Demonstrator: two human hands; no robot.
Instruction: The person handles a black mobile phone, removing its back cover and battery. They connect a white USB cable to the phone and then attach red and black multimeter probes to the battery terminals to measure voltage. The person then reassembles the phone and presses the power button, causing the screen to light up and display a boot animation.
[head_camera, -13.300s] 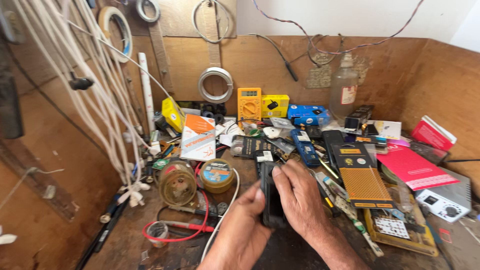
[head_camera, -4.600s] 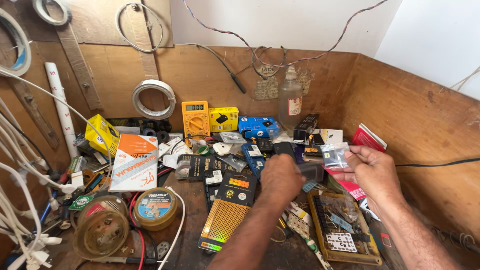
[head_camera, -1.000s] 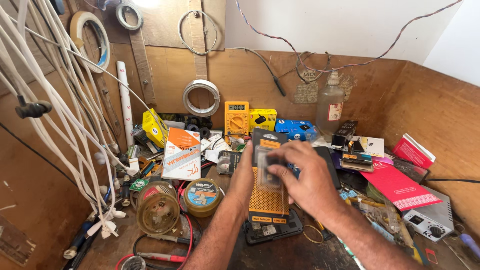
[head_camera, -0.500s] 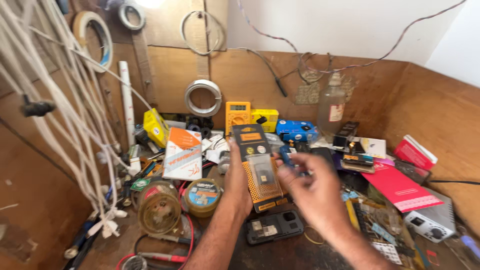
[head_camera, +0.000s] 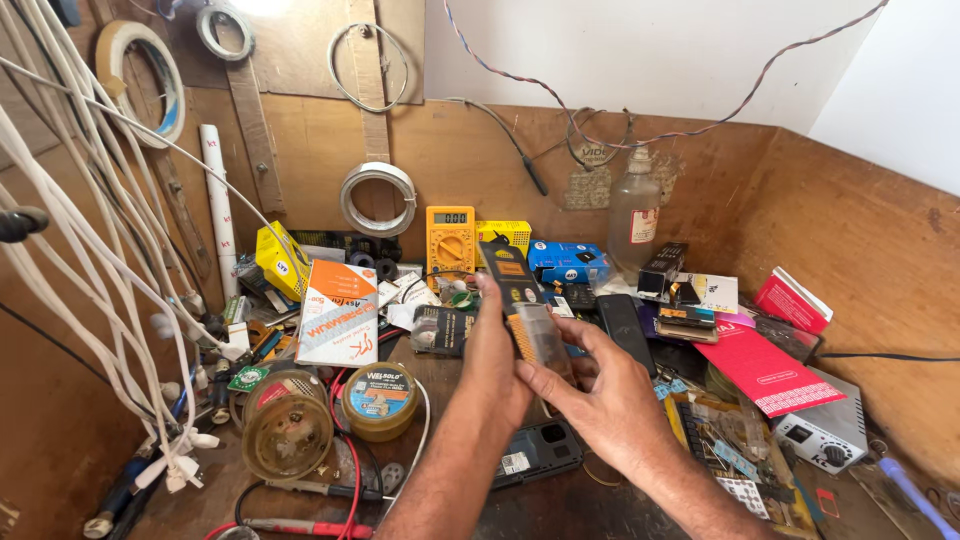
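Note:
Both my hands hold up a long black-and-orange blister pack (head_camera: 522, 300) with a clear plastic front, above the middle of the wooden bench. My left hand (head_camera: 495, 360) grips its left edge, thumb pointing up along the card. From the right, my right hand (head_camera: 600, 395) pinches the clear lower part with thumb and fingers. Below the hands a dark phone (head_camera: 537, 452) lies flat on the bench.
A yellow multimeter (head_camera: 450, 236) and a glass bottle (head_camera: 633, 212) stand at the back wall. Two solder spools (head_camera: 380, 400) (head_camera: 288, 436) and an orange-and-white booklet (head_camera: 338, 316) lie to the left, white cables (head_camera: 90, 250) hang at far left, and a red booklet (head_camera: 770, 366) lies to the right.
The phone I held at first now lies on the bench. The blister pack has been lifted and turned more edge-on, with my right hand sliding down to its clear lower part.

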